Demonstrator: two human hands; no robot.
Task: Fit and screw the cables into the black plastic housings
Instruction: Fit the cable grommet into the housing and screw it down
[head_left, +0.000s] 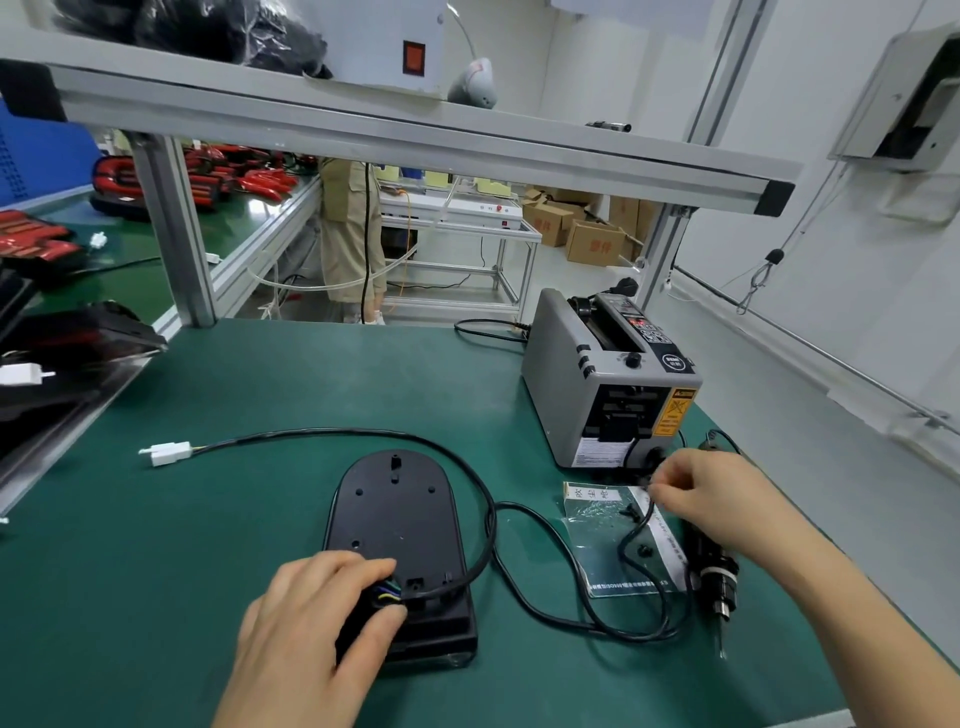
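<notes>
Fingers (353, 566) and thumb of the left hand (311, 618) curl round the near left corner of the black housing (397, 519), gripping it where thin coloured wires (387, 592) enter its near end. The housing lies flat on the green counter (234, 519), rounded end away from the person, a face with small holes turned up. A black cable (332, 432) leaves the housing's near end on the right, climbs beside its right edge, arcs past the rounded end without touching it and ends in a white connector (169, 453) lying on the counter to the left. The right hand (711, 493) hovers over the far edge of a clear plastic bag (592, 519) holding small black pieces (644, 551). Its fingers are curled with the tips pinched together, but whether anything sits between them is too small to tell. Just right of the bag an electric screwdriver (714, 566) lies under the right forearm, bit pointing toward the person. A second black cord (644, 635) loops on the counter between housing and screwdriver. Behind the bag stands a grey tape dispenser (582, 374), near the counter's right edge
</notes>
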